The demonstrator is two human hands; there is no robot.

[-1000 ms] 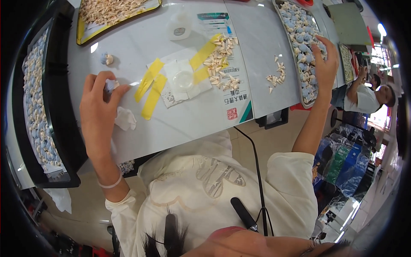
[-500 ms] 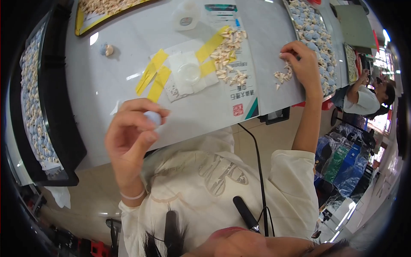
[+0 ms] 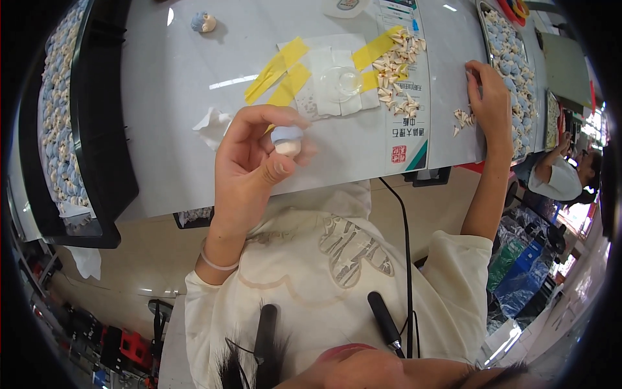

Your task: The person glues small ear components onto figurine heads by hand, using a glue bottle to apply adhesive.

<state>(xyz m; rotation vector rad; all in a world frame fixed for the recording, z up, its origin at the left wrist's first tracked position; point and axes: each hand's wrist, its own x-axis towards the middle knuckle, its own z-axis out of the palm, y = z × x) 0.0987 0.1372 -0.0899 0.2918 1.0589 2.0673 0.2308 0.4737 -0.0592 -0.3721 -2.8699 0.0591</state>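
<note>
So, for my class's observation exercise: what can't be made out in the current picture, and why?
All in the head view:
Left hand: some fingertips, blurred and partly behind the blue-and-cream piece.
Right hand: whether its fingertips hold anything; too small to tell.
White bottle: its upper part, cut off by the top edge.
Clear dish: any contents, obscured by shine.
</note>
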